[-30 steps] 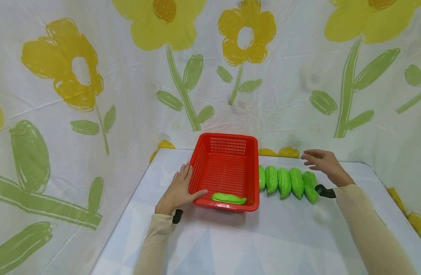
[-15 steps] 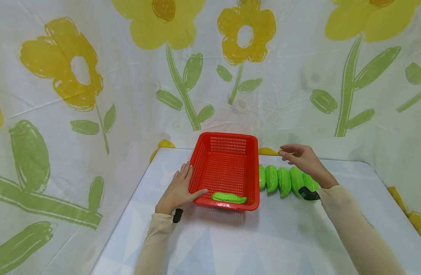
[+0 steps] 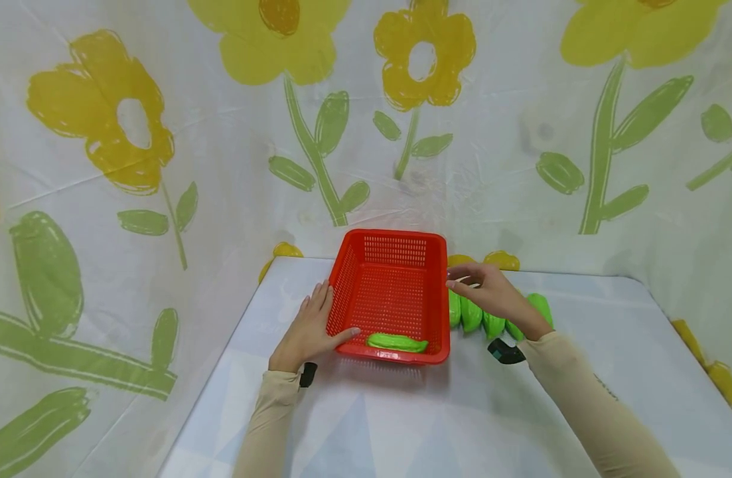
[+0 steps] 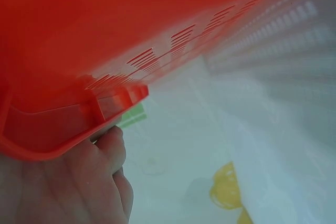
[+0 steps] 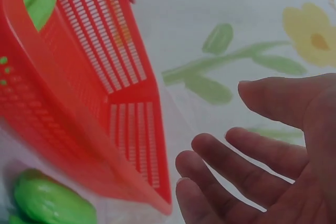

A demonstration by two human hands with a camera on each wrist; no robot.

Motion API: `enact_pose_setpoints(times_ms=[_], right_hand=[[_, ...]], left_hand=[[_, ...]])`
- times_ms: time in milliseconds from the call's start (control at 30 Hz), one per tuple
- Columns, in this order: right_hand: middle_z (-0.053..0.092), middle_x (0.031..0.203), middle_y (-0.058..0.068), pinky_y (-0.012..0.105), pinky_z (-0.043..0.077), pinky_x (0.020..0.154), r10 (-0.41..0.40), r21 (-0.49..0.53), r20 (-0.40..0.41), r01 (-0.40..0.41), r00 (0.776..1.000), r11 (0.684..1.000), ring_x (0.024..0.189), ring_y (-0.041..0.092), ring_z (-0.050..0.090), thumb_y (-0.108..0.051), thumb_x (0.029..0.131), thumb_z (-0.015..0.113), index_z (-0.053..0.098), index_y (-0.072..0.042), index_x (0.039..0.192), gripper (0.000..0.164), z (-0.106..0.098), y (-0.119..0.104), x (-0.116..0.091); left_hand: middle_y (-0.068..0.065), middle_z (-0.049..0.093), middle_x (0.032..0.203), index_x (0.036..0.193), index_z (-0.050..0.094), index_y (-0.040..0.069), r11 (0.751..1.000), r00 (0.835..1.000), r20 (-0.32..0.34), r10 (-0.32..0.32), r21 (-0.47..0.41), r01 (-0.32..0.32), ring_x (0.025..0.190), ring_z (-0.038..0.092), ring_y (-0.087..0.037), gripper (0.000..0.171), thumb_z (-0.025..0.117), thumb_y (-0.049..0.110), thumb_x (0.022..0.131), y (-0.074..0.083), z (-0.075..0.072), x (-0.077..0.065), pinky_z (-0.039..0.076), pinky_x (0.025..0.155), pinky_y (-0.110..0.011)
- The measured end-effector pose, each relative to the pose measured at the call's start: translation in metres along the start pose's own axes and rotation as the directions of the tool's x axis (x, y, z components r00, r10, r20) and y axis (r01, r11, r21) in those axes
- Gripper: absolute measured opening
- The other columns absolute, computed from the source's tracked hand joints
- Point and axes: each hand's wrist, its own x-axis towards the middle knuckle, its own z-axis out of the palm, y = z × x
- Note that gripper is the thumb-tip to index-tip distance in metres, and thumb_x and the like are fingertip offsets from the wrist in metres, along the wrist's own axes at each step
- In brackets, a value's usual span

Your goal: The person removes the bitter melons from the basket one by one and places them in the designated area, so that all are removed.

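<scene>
My left hand (image 3: 308, 332) rests along the left rim of a red perforated plastic basket (image 3: 395, 299), fingers straight and thumb over the near corner. In the left wrist view that hand (image 4: 73, 187) lies against the outer side of the rim. Inside the basket, along its near wall, lies one bright green ridged vegetable-shaped piece (image 3: 397, 342). My right hand (image 3: 491, 292) hovers at the basket's right rim with nothing in it. Its fingers (image 5: 236, 177) are loosely bent and the thumb stands apart in the right wrist view.
Several similar green pieces (image 3: 470, 315) lie in a row on the table right of the basket, partly hidden under my right hand and wrist. The pale table (image 3: 401, 425) ends at a curtain (image 3: 497, 192) printed with yellow flowers, close behind the basket.
My right hand has moved left over the row of green pieces to the basket's right rim. The left hand, basket and piece inside it stay in place.
</scene>
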Motion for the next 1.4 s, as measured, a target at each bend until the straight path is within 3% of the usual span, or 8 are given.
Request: enact_pose_setpoints(times_ms=[333,700,933,1167,1400], right_hand=[[0.074,0.118,0.014,0.041,0.062,0.089,-0.046,-0.018,0.111,0.049,0.993,0.999,0.106,0.028,0.071,-0.023,0.099,0.071,0.068,-0.001,0.129,0.038,0.040,-0.013,0.002],[0.074,0.118,0.012,0.038,0.062,0.089,0.024,-0.007,0.175,-0.023,0.984,1.000,0.103,0.023,0.069,-0.019,0.095,0.075,0.070,-0.004,0.128,0.036,0.073,-0.021,0.003],[0.073,0.121,0.017,0.039,0.062,0.089,0.047,-0.016,0.202,-0.044,0.978,0.999,0.104,0.023,0.070,-0.019,0.093,0.078,0.069,-0.003,0.130,0.041,0.085,-0.023,0.003],[0.073,0.124,0.018,0.039,0.062,0.089,0.082,-0.068,0.227,-0.068,0.971,0.995,0.103,0.024,0.069,-0.018,0.090,0.081,0.070,-0.003,0.128,0.042,0.099,-0.024,0.005],[0.072,0.128,0.016,0.047,0.060,0.098,0.132,-0.163,0.221,-0.097,0.966,0.982,0.112,0.029,0.068,-0.017,0.088,0.083,0.069,-0.001,0.131,0.048,0.110,-0.029,0.005]], left_hand=[[-0.014,0.003,0.176,0.165,0.009,0.001,1.000,1.000,0.007,-0.009,-0.006,0.009,0.165,0.002,-0.033,0.118,0.058,0.075,0.088,0.000,0.001,0.000,0.009,0.133,-0.055],[-0.014,0.002,0.176,0.165,0.009,0.001,1.000,1.000,0.004,0.000,-0.012,0.000,0.165,0.003,-0.033,0.118,0.059,0.075,0.088,0.000,0.000,0.001,0.011,0.133,-0.056],[-0.017,0.005,0.176,0.164,0.010,-0.001,1.000,1.000,-0.004,0.007,-0.001,-0.007,0.164,0.004,-0.034,0.118,0.059,0.074,0.088,0.000,0.000,0.001,0.012,0.133,-0.056],[-0.016,0.004,0.176,0.165,0.010,-0.001,1.000,1.000,0.000,0.001,-0.007,-0.001,0.164,0.004,-0.035,0.119,0.058,0.075,0.088,-0.001,0.000,0.002,0.012,0.133,-0.057],[-0.015,0.002,0.176,0.165,0.010,-0.001,1.000,1.000,0.005,0.008,-0.004,-0.008,0.164,0.003,-0.034,0.118,0.058,0.075,0.088,-0.002,0.001,0.002,0.011,0.133,-0.056]])
